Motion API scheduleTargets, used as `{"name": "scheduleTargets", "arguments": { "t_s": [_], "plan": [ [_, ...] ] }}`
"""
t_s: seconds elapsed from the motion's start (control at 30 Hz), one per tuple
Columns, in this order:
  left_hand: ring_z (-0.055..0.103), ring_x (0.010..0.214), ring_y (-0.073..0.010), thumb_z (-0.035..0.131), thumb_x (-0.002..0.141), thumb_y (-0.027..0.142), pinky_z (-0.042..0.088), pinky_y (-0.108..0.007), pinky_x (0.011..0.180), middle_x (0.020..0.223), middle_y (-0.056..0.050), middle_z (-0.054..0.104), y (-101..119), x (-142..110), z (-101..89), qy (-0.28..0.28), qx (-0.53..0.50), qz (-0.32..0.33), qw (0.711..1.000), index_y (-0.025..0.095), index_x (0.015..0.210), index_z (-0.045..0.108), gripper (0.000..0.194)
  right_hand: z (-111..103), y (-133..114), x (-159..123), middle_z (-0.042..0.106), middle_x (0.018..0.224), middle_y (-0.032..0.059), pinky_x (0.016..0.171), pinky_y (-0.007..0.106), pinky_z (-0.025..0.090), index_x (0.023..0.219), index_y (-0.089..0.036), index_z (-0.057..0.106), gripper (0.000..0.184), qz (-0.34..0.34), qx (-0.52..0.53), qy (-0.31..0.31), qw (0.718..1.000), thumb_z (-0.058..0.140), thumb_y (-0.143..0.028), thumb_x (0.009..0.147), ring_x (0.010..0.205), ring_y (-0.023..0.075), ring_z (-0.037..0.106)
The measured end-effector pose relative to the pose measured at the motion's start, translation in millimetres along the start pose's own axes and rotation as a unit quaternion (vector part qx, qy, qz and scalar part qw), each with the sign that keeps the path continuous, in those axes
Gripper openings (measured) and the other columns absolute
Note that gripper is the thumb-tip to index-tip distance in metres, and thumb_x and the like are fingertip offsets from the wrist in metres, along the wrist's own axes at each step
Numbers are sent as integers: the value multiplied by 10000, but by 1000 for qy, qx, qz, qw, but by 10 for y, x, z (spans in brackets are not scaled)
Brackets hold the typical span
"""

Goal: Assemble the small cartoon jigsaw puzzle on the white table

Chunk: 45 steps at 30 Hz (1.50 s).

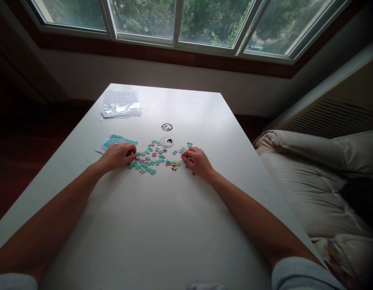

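Note:
Small jigsaw pieces (154,154), mostly turquoise with some pink, lie scattered on the white table (162,217). My left hand (117,156) is at the left edge of this spread, its fingers curled in toward the thumb; whatever may be between them is too small to make out. Right of the main spread, a small yellow cluster of pieces (174,164) lies near my right hand (198,162). That hand rests low over a few pieces, fingers bent and thumb a little apart, with nothing visible held. Some pieces are partly hidden under it.
Beyond my left hand lies a flat packet with a turquoise picture (114,139). A clear plastic sleeve with papers (121,104) is at the far left corner. Two round cable holes (166,141) are set in the tabletop. A padded beige seat (301,189) stands along the right side.

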<state>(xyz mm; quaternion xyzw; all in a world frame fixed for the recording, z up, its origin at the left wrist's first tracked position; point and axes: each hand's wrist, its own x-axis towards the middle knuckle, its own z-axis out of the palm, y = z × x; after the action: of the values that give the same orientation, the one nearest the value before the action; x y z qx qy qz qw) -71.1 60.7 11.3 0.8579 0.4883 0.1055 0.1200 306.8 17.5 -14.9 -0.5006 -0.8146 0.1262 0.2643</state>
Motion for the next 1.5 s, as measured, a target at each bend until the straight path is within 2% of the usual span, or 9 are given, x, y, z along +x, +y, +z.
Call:
{"name": "scheduleTargets", "arguments": {
  "t_s": [0.3, 0.53, 0.77, 1.0, 1.23, 1.5],
  "plan": [
    [616, 807, -216, 510, 939, 372, 442, -334, 767, 886, -40, 693, 84, -29, 107, 46, 21, -6, 999, 247, 926, 687, 217, -153, 104, -37, 675, 888, 51, 883, 365, 438, 903, -226, 719, 165, 42, 23, 70, 996, 567, -272, 949, 911, 218, 598],
    [637, 930, -246, 487, 952, 353, 458, -359, 838, 956, -62, 701, 100, -28, 148, 69, 33, -7, 997, 246, 939, 705, 243, -131, 138, -36, 678, 897, 52, 881, 370, 451, 905, -227, 721, 167, 46, 27, 68, 996, 567, -278, 944, 919, 219, 601],
    [620, 927, -252, 487, 952, 370, 467, -373, 855, 1019, -83, 689, 72, -31, 135, 106, 49, -39, 992, 230, 977, 738, 288, -123, 145, -41, 682, 900, 50, 873, 361, 453, 895, -229, 716, 150, 45, 28, 69, 996, 577, -261, 939, 920, 218, 606],
    [586, 1009, -267, 593, 914, 407, 412, -422, 999, 1083, -67, 717, 63, -24, 83, 62, 22, 36, 997, 279, 1005, 791, 253, -123, 151, -45, 695, 934, 55, 892, 365, 451, 890, -230, 711, 145, 48, 28, 61, 997, 576, -256, 938, 937, 222, 609],
    [590, 973, -265, 553, 937, 384, 425, -406, 928, 1057, -72, 717, 81, -32, 93, 59, 28, 39, 997, 266, 1017, 779, 267, -132, 87, -50, 696, 926, 61, 879, 367, 451, 892, -229, 725, 161, 41, 30, 44, 998, 581, -275, 948, 936, 226, 606],
    [596, 950, -237, 546, 944, 366, 435, -362, 877, 1029, -70, 706, 140, -28, 64, 44, 8, 53, 998, 241, 1046, 778, 282, -161, 120, -40, 693, 911, 59, 869, 363, 445, 891, -223, 724, 145, 19, 24, 45, 998, 592, -251, 945, 921, 224, 603]
  ]
}}
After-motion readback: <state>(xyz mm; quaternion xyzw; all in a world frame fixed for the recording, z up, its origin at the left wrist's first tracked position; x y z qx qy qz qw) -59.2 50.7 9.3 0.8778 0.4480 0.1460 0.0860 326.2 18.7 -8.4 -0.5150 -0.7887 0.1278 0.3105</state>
